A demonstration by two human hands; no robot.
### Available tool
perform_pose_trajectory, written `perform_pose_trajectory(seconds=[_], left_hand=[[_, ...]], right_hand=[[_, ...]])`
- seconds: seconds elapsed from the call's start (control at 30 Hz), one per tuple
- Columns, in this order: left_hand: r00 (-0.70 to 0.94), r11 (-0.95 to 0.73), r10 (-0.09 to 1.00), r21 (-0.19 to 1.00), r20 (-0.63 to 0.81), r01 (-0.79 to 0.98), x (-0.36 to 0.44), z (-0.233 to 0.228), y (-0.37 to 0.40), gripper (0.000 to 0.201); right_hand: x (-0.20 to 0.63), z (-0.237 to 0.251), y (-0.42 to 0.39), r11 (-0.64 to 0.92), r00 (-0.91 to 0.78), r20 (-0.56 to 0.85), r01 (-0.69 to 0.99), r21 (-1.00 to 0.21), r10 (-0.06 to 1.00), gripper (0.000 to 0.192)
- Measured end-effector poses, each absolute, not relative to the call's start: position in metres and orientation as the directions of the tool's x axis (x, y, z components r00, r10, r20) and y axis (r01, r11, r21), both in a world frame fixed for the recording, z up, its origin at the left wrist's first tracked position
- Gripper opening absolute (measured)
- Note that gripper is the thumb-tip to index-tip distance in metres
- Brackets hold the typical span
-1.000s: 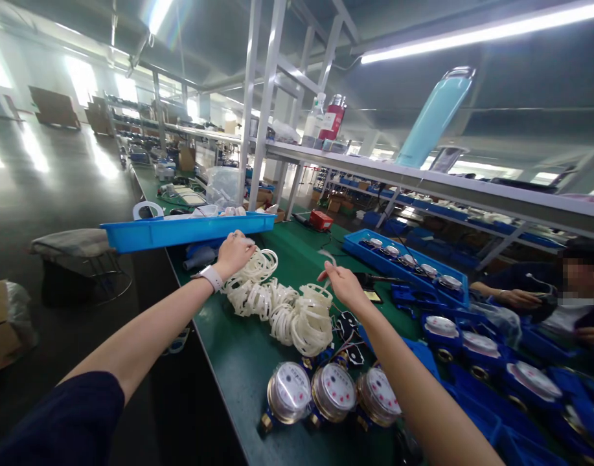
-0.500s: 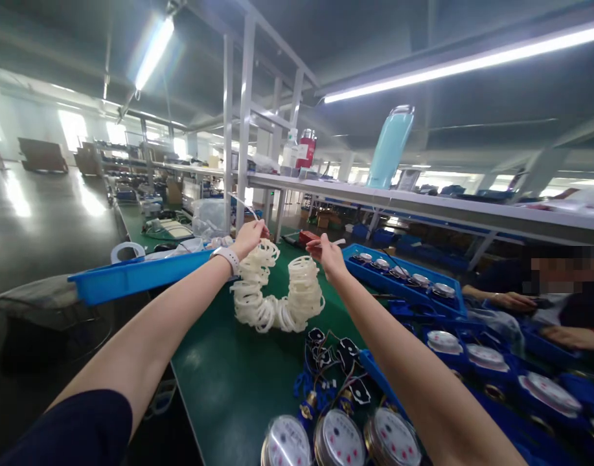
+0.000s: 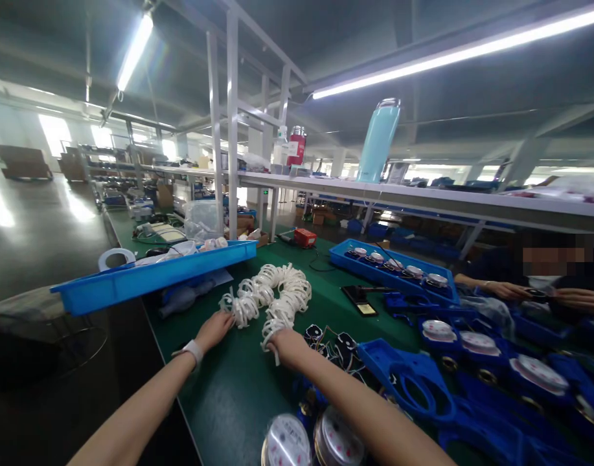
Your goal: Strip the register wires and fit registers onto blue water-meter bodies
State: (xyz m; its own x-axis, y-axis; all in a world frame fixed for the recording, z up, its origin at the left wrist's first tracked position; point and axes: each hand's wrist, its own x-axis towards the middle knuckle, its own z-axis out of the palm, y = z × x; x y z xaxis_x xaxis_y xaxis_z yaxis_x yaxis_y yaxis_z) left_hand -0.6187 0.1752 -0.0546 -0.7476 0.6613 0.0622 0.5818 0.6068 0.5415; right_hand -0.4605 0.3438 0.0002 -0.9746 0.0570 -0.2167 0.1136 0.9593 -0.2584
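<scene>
A long bunch of white plastic rings (image 3: 297,288), strung in a row, lies on the green tabletop (image 3: 219,395) in an upside-down U. At the bunch's left end, my left hand (image 3: 216,329) is closed around the strip threading the rings. My right hand (image 3: 287,346) grips the other end, and a short white strip end pokes out below its fingers. The fingertips of both hands are partly hidden by the rings. Beside my right forearm sit small black parts with wires (image 3: 345,346) and round meter units (image 3: 287,443).
A long blue tray (image 3: 155,278) stands at the left. Another blue tray (image 3: 333,255) holds round meters at the back right, near a red box (image 3: 305,237). Blue plastic housings (image 3: 408,378) cover the right side. A co-worker's hands (image 3: 515,291) hold a part at far right.
The ring bunch was held up by its two ends, hanging in a U; now it rests on the table. Both hands have come down and nearer, still holding the ends.
</scene>
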Motion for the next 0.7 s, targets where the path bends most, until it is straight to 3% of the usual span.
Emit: perform_pose_trajectory(seconds=[0.1, 0.27, 0.47, 0.7], left_hand=[[-0.747, 0.646, 0.663, 0.464, 0.054, 0.607, -0.612, -0.074, 0.165, 0.02], [-0.724, 0.655, 0.687, 0.38, 0.059, 0.653, -0.606, -0.066, 0.157, 0.026], [-0.728, 0.674, 0.681, 0.328, 0.071, 0.662, -0.589, -0.067, 0.138, 0.039], [-0.732, 0.682, 0.679, 0.331, 0.044, 0.652, -0.573, -0.078, 0.118, 0.04]], right_hand=[[-0.455, 0.001, 0.334, 0.982, -0.966, -0.26, 0.059, -0.179, 0.011, 0.021], [-0.448, 0.009, 0.334, 0.99, -0.948, -0.319, 0.033, -0.139, -0.013, 0.029], [-0.424, 0.016, 0.339, 0.975, -0.956, -0.291, 0.019, -0.222, -0.047, 0.053], [-0.357, 0.053, 0.35, 0.939, -0.986, -0.162, 0.099, -0.329, 0.047, 0.057]])
